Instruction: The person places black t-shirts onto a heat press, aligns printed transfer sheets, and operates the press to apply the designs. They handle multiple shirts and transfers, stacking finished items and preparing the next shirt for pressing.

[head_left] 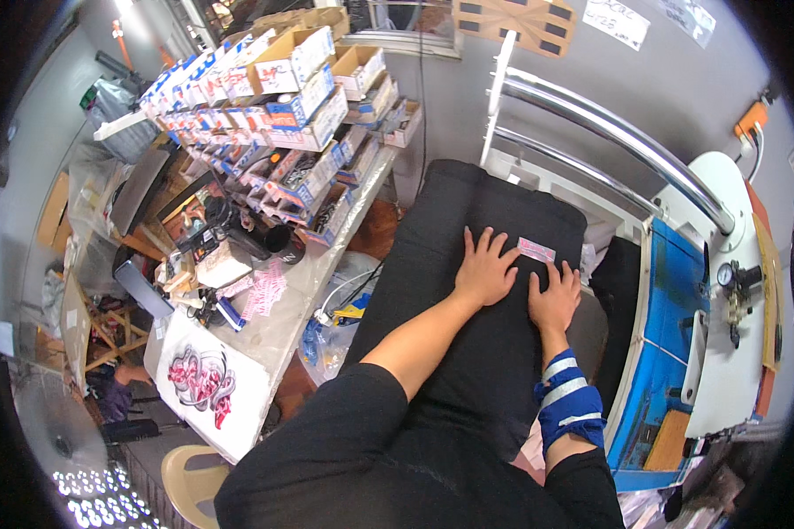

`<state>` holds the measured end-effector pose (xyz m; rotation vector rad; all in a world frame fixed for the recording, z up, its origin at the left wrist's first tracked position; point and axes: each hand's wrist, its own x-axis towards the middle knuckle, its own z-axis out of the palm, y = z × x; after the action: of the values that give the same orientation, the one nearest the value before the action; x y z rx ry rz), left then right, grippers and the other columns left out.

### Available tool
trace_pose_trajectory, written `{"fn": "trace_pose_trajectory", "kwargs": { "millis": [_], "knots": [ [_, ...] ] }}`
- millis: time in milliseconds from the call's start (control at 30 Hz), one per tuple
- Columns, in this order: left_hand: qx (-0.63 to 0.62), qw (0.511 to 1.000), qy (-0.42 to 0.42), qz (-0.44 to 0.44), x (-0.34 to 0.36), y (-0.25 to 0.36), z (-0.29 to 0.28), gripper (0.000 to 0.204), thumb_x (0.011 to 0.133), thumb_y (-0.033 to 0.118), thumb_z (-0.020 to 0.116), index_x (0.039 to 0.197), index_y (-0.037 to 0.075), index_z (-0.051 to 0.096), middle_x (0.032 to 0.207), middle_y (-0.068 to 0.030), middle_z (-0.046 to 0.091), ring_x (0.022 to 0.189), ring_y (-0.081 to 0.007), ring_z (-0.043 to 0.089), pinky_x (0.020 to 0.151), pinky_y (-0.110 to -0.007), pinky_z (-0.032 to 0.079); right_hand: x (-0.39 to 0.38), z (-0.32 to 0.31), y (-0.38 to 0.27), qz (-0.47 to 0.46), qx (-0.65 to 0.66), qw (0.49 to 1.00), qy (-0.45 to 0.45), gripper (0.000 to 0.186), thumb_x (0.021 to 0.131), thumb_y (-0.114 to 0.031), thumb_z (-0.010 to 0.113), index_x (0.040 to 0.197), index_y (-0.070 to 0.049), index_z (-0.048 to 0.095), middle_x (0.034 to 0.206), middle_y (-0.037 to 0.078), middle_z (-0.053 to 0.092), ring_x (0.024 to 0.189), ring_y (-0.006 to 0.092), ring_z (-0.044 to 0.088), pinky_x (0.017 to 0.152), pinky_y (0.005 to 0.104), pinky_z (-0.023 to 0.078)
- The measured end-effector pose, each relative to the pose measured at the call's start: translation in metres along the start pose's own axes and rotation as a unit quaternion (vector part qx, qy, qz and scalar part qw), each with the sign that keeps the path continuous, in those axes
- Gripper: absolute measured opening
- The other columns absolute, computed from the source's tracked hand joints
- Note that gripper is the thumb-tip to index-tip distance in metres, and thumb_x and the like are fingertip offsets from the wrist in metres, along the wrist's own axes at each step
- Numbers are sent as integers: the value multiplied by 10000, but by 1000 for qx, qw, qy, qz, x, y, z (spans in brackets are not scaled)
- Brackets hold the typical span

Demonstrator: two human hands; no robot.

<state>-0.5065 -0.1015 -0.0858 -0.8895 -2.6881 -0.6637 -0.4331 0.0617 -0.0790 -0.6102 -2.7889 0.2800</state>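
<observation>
A black garment point(494, 203) is spread over a flat board in front of me. On it lies a small pink-and-white printed strip point(536, 249), set slightly aslant. My left hand point(486, 269) rests on the cloth to the left of the strip, fingers spread and its right side close to the strip's left end. My right hand point(556, 298) lies just below the strip's right end, fingers stretched out, with a fingertip at or very near its lower edge. Whether either hand actually touches the strip I cannot tell. A blue wrap with pale bands point(570, 397) covers my right forearm.
Left of the board stands a table point(304, 309) with stacked cardboard bins point(295, 115), pink strips point(265, 286) and a white sheet with a red-and-grey print point(205, 375). Chrome bars point(609, 115) rise behind. A blue machine bed point(670, 291) and a pressure gauge point(726, 275) are at right.
</observation>
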Motion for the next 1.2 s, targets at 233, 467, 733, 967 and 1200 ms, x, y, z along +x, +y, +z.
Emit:
{"fn": "trace_pose_trajectory", "kwargs": {
  "millis": [233,467,733,967,1200],
  "knots": [
    [-9,1000,-8,-11,-6,0,-2,474,959,375,583,1399,199,603,1505,-160,481,1455,-422,339,1192,-715,103,-2,5,1,0,-20,1000,2,510,942,-451,619,1392,-210,608,1543,108,460,1478,380,328,1152,578,326],
    [-5,999,36,25,2,10,1,446,872,360,659,1276,172,678,1374,-135,562,1375,-406,413,1155,-720,211,-2,6,16,-32,-7,999,39,472,911,-433,658,1305,-173,661,1474,153,527,1399,392,432,1115,582,377],
    [25,1000,10,16,3,4,3,438,953,359,591,1361,203,625,1464,-155,515,1420,-409,382,1183,-713,153,0,12,11,-23,19,998,50,500,913,-455,647,1350,-214,625,1496,143,493,1445,414,348,1144,579,318],
    [42,999,-16,9,6,6,1,443,967,350,587,1387,213,610,1487,-158,483,1450,-405,352,1197,-689,145,2,6,8,-12,32,999,26,505,922,-464,626,1347,-192,640,1518,149,473,1461,419,324,1159,583,293],
    [32,999,-19,9,3,7,-2,442,957,346,596,1371,195,617,1480,-166,485,1446,-412,352,1196,-692,141,-4,1,9,-2,52,999,10,569,916,-461,631,1390,-147,602,1526,162,459,1469,422,312,1173,588,266]
  ]
}}
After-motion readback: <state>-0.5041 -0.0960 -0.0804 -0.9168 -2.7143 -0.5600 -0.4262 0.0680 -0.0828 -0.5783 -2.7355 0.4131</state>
